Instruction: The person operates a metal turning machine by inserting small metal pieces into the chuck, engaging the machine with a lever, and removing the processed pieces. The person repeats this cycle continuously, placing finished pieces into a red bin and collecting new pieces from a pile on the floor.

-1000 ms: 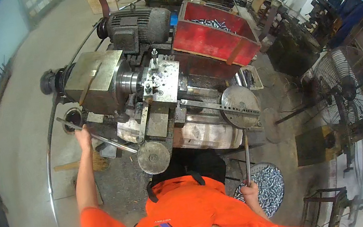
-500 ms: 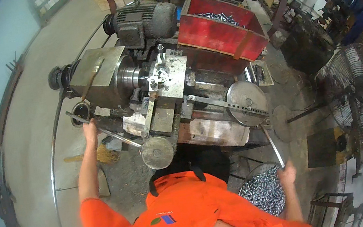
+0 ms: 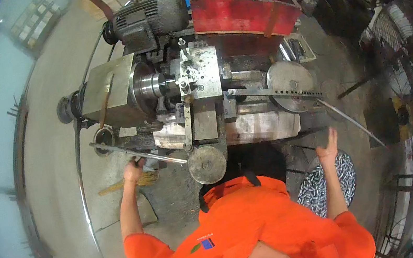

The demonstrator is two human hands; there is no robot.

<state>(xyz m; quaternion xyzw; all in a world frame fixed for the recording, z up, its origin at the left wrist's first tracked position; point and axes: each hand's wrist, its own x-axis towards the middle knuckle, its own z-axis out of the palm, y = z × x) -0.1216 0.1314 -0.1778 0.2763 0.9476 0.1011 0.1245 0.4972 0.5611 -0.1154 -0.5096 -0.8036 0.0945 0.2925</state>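
My left hand is just below the left lever, a metal bar running to a round disc; it looks off the bar, fingers loosely apart. My right hand is raised above a round container of small shiny metal parts, fingers stretched and holding nothing. Apart from it, the right lever slants down from a larger disc and a drilled flat bar. Ahead stands a lathe with a bright chuck and a tool block; a narrow gap lies between them.
A red box with metal parts stands behind the lathe. A dark motor is at back left, a brush on the headstock cover. A floor fan stands right; a long rod runs along the left.
Both hands have come off their levers. The right lever has swung outward to the right, and the tool block has moved away from the chuck. My view has also shifted.
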